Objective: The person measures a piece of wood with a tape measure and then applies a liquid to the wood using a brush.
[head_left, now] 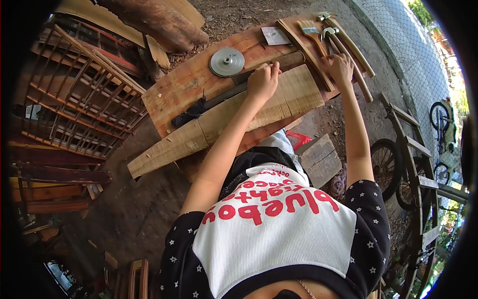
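Observation:
My left hand (263,83) is closed above the tapered wooden board (219,124), by a long dark flat tool (229,94); what its fingers hold, if anything, is hidden. At the right end of the bench, my right hand (340,69) has its fingers curled at the handle end of a flat paintbrush (310,31). Two hammers (330,34) (326,18) lie beside that hand, handles toward me. A narrow wooden strip (305,52) lies between my hands. Farther back sit a round grey metal disc (227,62) and a small grey square sheet (276,36).
The wooden bench (167,102) stands before me, with a black cloth (191,110) on its left part. Slatted wooden frames (79,99) lean at left, and a large log (159,25) lies behind. A wooden ladder (420,144), a wheel (386,167) and wire fencing (413,55) are at right.

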`<action>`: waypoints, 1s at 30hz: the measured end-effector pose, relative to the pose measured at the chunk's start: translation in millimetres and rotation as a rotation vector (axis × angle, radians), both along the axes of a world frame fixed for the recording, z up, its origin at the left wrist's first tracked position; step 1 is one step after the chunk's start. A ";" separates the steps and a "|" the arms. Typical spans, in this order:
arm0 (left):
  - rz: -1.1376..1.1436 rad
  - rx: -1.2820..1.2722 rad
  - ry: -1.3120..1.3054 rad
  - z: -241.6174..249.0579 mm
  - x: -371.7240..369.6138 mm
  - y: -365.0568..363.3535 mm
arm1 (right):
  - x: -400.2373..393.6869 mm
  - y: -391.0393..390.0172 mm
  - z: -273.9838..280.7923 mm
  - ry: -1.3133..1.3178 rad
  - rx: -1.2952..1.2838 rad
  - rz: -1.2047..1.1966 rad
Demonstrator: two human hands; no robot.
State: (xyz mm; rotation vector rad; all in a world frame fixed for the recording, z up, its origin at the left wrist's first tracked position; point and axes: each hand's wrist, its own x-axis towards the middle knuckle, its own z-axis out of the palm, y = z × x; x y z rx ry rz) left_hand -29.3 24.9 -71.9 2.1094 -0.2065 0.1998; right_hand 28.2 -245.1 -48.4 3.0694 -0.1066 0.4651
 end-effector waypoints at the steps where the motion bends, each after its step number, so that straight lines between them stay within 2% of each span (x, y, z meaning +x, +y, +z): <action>1: 0.002 0.002 -0.007 0.6 -0.5 0.1 | 0.7 6.1 0.5 0.030 -0.039 -0.024; 5: 0.005 -0.002 -0.006 -0.1 -0.6 -0.2 | 5.4 3.2 0.6 0.069 -0.007 0.008; 7: 0.011 -0.005 -0.034 -0.7 -1.0 0.1 | -0.1 2.6 2.8 -0.129 0.012 0.066; 8: 0.017 -0.006 -0.033 -0.1 -1.0 0.9 | -1.4 2.2 6.6 -0.129 0.011 0.071; 10: -0.004 0.000 0.002 1.4 -1.6 1.5 | -5.2 -0.4 19.7 -0.188 0.216 0.014; 12: -0.006 -0.048 0.016 -0.8 1.6 2.5 | -22.7 6.7 44.2 -0.233 0.259 0.013; 14: -0.006 -0.101 0.031 -0.3 -2.0 4.3 | -40.1 13.5 69.5 -0.330 0.513 0.014; 15: -0.012 -0.178 -0.051 2.2 -3.3 6.5 | -51.4 21.0 82.6 -0.387 0.449 0.005; 16: -0.018 -0.252 -0.135 8.4 -5.6 10.3 | -61.4 23.9 93.2 -0.411 0.484 0.056; 17: -0.063 -0.241 0.038 27.8 -16.6 16.6 | -73.8 29.8 104.6 -0.428 0.513 0.086; 18: -0.056 -0.247 0.038 41.0 -25.9 17.4 | -87.3 37.1 115.1 -0.444 0.541 0.116; 20: -0.169 -0.108 -0.086 58.5 -44.7 16.7 | -114.7 51.5 132.6 -0.478 0.539 0.188; 21: -0.157 -0.113 -0.083 65.1 -55.5 13.4 | -126.4 59.4 136.8 -0.518 0.541 0.255; 22: -0.191 -0.022 -0.166 71.4 -66.6 6.8 | -137.0 67.5 138.1 -0.510 0.540 0.267; 23: -0.223 0.068 -0.247 75.0 -76.4 0.5 | -146.9 76.2 139.5 -0.384 0.580 0.338; 26: -0.312 0.091 -0.128 79.9 -95.4 -11.0 | -164.1 108.0 137.9 -0.148 0.591 0.503; 27: -0.190 0.096 -0.217 70.2 -98.7 -16.8 | -166.3 114.5 134.0 -0.097 0.593 0.521; 28: -0.172 0.094 -0.218 64.8 -98.7 -15.0 | -166.7 119.8 128.4 -0.097 0.584 0.556; 30: -0.148 0.032 -0.065 55.3 -95.5 -11.3 | -166.9 132.8 122.4 -0.084 0.644 0.569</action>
